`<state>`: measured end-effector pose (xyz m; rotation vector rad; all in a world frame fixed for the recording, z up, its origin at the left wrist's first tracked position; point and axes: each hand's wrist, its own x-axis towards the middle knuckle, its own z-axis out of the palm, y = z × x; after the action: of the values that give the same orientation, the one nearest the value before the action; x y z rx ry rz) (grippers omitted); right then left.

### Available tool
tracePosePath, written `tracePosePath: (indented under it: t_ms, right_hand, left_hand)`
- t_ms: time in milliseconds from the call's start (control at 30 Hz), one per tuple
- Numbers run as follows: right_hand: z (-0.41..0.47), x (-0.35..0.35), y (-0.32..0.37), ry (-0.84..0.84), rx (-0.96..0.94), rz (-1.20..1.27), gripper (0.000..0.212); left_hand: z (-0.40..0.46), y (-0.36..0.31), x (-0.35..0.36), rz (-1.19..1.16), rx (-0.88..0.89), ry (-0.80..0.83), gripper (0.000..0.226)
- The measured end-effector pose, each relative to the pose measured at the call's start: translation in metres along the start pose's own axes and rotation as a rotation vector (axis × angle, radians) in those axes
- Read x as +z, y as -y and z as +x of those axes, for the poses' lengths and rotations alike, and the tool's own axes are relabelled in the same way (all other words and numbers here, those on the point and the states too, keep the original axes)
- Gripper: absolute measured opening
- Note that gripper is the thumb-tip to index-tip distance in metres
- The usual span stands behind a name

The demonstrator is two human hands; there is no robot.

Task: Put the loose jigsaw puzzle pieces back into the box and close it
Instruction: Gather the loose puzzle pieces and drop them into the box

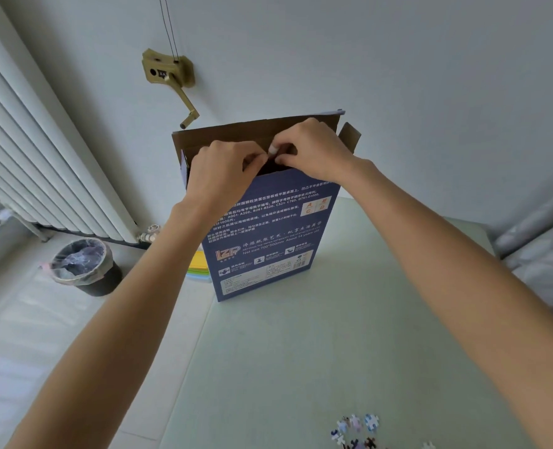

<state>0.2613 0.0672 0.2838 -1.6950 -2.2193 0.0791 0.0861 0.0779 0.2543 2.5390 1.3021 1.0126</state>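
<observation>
white wall (398, 59), radiator (41, 157), bin (85, 267)

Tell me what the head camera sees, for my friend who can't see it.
Both hands, left and right, pinch something small over the open top of an upright blue box on a table. Loose pieces lie at the near edge.

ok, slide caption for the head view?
Both hands work at the open top of an upright blue cardboard puzzle box; loose jigsaw pieces remain on the pale green table.

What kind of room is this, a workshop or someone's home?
Most likely a room in a home: a white radiator along the wall, a lined waste bin on the floor, and a pale green table with a puzzle box.
</observation>
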Motion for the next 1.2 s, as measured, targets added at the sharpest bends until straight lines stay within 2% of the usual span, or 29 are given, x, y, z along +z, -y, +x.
tracePosePath:
  t_ms: [100, 233, 333, 400, 500, 733, 800, 900, 967, 1033, 1200]
  right_hand:
    - [-0.01, 0.003, 0.002, -0.082, 0.003, 0.031, 0.018]
    - [-0.055, 0.014, 0.011, -0.328, -0.003, 0.138, 0.019]
    - [-0.121, 0.036, 0.013, -0.441, 0.079, 0.178, 0.023]
    - [-0.172, 0.059, 0.008, -0.448, 0.174, 0.238, 0.019]
    - [-0.252, 0.095, -0.002, -0.352, 0.347, 0.32, 0.016]
    - [-0.426, 0.152, -0.031, 0.032, 0.727, 0.304, 0.019]
    - [-0.463, 0.163, -0.042, 0.128, 0.837, 0.298, 0.026]
    - [-0.513, 0.177, -0.06, 0.26, 0.999, 0.23, 0.043]
    - [-0.533, 0.186, -0.068, 0.346, 1.068, 0.216, 0.057]
    - [-0.537, 0.194, -0.063, 0.401, 1.04, 0.237, 0.065]
    - [-0.535, 0.215, -0.04, 0.367, 0.839, 0.278, 0.053]
  left_hand:
    - [-0.003, -0.001, -0.001, 0.012, 0.045, -0.059, 0.023]
    - [-0.023, -0.009, -0.003, -0.086, 0.191, -0.236, 0.02]
    - [-0.06, -0.029, 0.005, -0.154, 0.274, -0.252, 0.021]
    - [-0.095, -0.046, 0.02, -0.218, 0.3, -0.192, 0.02]
    - [-0.156, -0.071, 0.053, -0.309, 0.227, 0.005, 0.019]
    - [-0.271, -0.114, 0.14, -0.186, -0.063, 0.75, 0.027]
    - [-0.297, -0.116, 0.16, -0.138, -0.179, 0.911, 0.038]
    - [-0.337, -0.126, 0.183, -0.014, -0.299, 1.123, 0.072]
    - [-0.36, -0.136, 0.192, 0.035, -0.318, 1.163, 0.088]
    - [-0.375, -0.142, 0.197, 0.035, -0.304, 1.108, 0.093]
    - [-0.394, -0.159, 0.207, 0.022, -0.266, 1.016, 0.091]
